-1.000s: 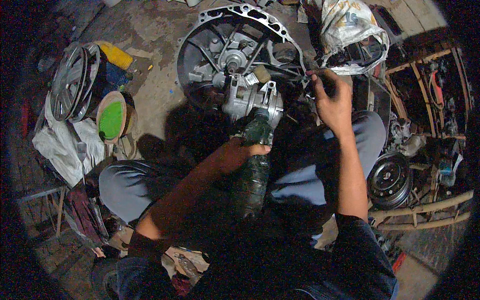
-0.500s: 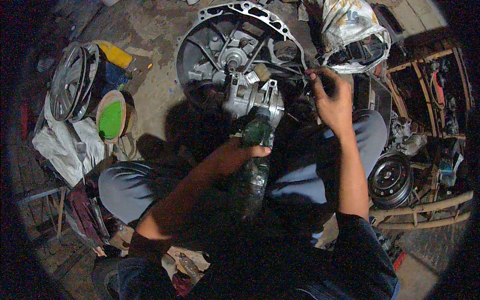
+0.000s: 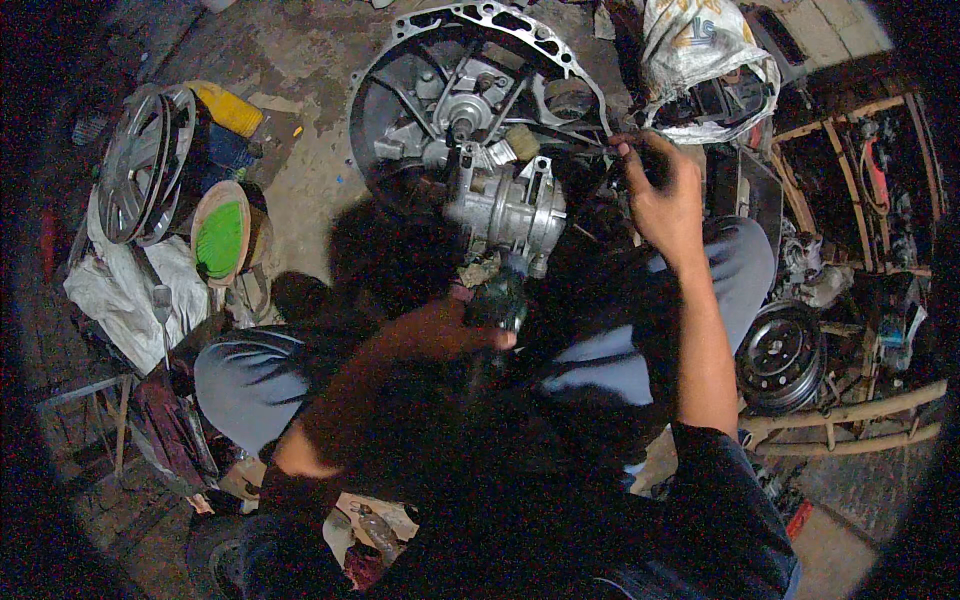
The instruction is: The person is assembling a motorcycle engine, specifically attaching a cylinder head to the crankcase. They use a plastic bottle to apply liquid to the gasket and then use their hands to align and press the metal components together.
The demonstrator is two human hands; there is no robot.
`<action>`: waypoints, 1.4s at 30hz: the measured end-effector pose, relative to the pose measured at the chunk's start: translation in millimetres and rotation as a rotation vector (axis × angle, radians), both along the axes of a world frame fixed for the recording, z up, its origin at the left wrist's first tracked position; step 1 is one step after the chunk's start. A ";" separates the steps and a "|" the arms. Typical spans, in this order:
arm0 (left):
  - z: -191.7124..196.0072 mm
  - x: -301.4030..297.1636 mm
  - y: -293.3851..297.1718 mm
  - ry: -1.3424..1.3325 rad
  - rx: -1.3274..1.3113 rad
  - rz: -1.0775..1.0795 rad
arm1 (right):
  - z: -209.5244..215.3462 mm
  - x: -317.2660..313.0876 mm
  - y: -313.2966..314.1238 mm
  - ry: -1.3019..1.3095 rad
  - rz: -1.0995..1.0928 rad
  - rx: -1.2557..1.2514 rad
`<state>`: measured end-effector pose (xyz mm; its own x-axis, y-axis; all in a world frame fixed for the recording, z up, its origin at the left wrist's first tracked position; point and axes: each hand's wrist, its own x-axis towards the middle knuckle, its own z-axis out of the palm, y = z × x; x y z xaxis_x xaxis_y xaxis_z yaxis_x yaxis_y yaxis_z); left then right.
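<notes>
At frame centre, I'm seeing: left hand (image 3: pixel 450 325) clasping dark cylinder (image 3: pixel 500 300), seemingly for steadiness; upper right, right hand (image 3: pixel 668 205) curling, any pinch unclear.

We're looking in on what's appearing to be a rough vehicle-repair workshop: a big ribbed metal casing (image 3: pixel 468 115) is dominating twelve o'clock, spoked wheels (image 3: pixel 150 170) are standing at ten, a black wheel rim (image 3: pixel 777 350) is sitting just past three, a white sack (image 3: pixel 695 50) is holding dark parts between one and two, and grimy stains are darkening the floor (image 3: pixel 310 70) at eleven.
</notes>
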<state>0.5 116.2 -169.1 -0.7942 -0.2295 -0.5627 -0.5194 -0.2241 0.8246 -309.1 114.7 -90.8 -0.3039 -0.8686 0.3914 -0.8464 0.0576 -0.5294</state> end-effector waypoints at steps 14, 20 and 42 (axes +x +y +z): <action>22.5 10.4 6.1 -0.323 0.008 -0.112 | -1.0 4.7 10.3 0.047 0.028 0.003; 38.7 1.9 9.0 -0.266 0.001 0.043 | -0.1 2.5 7.8 -0.007 0.083 0.105; 61.6 25.0 -89.0 -0.135 -0.819 0.735 | -76.9 94.6 81.6 -0.408 -0.049 0.208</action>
<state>25.5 27.2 -107.5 -0.2549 -0.9621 -0.0972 -0.5806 0.0719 0.8110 -214.5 196.3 -167.7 -0.4397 -0.8968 0.0499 -0.5650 0.2330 -0.7915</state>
